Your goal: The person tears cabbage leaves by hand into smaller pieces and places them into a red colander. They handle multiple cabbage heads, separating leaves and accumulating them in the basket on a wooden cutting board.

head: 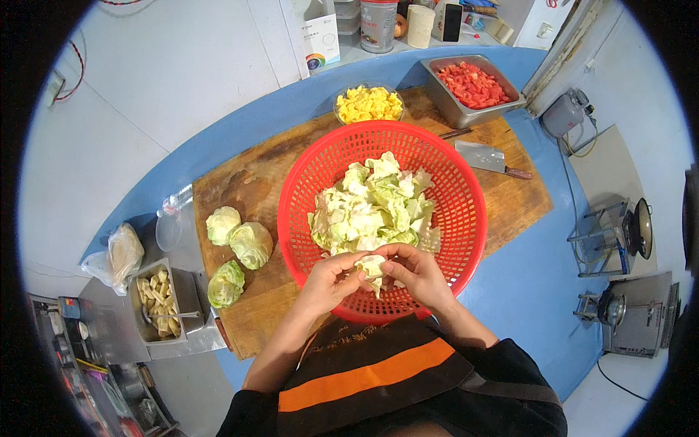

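Over the near side of a red plastic colander basket (292,218), my left hand (334,281) and my right hand (416,276) pinch a small piece of cabbage (371,266) between them. Its pale leaves are bunched at the fingertips. Beneath and beyond my hands, a heap of torn cabbage leaves (377,202) fills the middle of the basket. The basket stands on a large wooden cutting board (240,188). Left of it on the board sit three cabbage heads: one at the back (223,225), one beside it (251,245) and a greener one nearer me (226,284).
A cleaver (483,157) lies on the board right of the basket. Behind are a bowl of yellow scrambled egg (369,104) and a steel pan (464,114) of chopped tomato (473,86). Far left, a steel pan (191,306) holds pale cut pieces (158,300) and a spoon (177,315).
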A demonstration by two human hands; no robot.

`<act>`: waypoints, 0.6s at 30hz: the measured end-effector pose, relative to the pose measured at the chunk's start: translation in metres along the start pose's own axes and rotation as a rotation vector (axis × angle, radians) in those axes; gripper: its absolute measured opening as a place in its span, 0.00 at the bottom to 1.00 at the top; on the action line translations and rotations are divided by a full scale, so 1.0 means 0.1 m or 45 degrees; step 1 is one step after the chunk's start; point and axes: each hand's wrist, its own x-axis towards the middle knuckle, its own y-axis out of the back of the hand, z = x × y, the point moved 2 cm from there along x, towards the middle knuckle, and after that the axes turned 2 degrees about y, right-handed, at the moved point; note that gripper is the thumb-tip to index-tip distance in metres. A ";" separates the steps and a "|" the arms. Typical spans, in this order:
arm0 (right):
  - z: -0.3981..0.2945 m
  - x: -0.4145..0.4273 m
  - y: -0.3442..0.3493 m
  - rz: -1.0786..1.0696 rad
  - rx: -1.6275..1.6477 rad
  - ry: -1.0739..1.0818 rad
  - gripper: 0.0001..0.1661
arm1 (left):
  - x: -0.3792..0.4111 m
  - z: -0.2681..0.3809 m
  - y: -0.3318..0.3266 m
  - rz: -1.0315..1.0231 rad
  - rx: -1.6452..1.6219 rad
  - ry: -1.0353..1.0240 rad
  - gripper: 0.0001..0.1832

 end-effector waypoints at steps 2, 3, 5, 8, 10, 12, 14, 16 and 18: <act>0.06 0.00 0.00 -0.009 0.052 -0.043 0.13 | -0.03 -0.04 0.00 0.030 -0.011 -0.033 0.16; 0.13 0.03 -0.01 0.025 0.002 -0.019 0.13 | -0.05 -0.02 0.00 0.068 0.074 0.020 0.17; 0.28 0.04 -0.03 0.077 -0.098 0.031 0.14 | -0.04 0.06 -0.05 0.158 0.243 0.130 0.17; 0.36 -0.01 -0.19 0.332 -0.813 0.430 0.17 | -0.01 -0.09 -0.12 0.420 0.677 -0.080 0.15; 0.28 -0.05 -0.30 0.353 -1.030 0.577 0.19 | 0.01 -0.11 -0.14 0.494 0.620 -0.147 0.14; 0.27 -0.04 -0.30 0.306 -0.962 0.467 0.21 | -0.07 -0.07 -0.07 0.342 0.377 0.176 0.14; 0.22 -0.02 -0.29 0.212 -0.743 0.346 0.25 | -0.11 -0.15 -0.07 0.302 0.123 0.173 0.13; 0.28 -0.03 -0.17 0.203 -0.603 0.230 0.23 | -0.15 -0.26 -0.09 0.259 -0.207 0.014 0.15; 0.29 -0.05 -0.16 0.188 -0.355 0.129 0.21 | -0.20 -0.19 -0.03 0.154 0.030 0.057 0.20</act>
